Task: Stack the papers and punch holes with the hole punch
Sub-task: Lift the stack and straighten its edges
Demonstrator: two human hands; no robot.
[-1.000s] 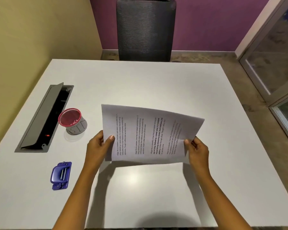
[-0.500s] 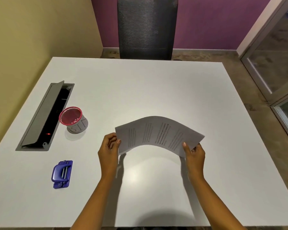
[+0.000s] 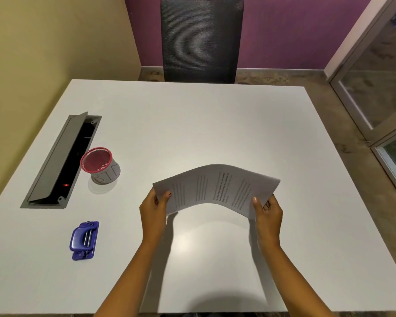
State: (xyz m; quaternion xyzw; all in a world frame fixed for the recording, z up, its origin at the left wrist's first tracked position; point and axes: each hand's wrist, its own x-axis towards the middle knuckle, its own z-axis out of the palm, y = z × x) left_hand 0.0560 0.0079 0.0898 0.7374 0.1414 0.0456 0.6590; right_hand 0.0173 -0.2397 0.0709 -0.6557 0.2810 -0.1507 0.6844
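left hand [image 3: 153,209] grips papers [image 3: 217,187] left edge | right hand [image 3: 268,212] grips right edge | papers arched, centre frame | hole punch [image 3: 84,240] lower left

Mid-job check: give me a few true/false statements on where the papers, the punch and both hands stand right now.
1. Both hands hold the papers. True: left hand and right hand grip opposite ends.
2. The papers lie flat on the table. False: they arch upward between the hands.
3. The hole punch sits untouched, left of the left hand. True.
4. The mesh cup is tipped over. False: it stands upright beside the open cable tray.
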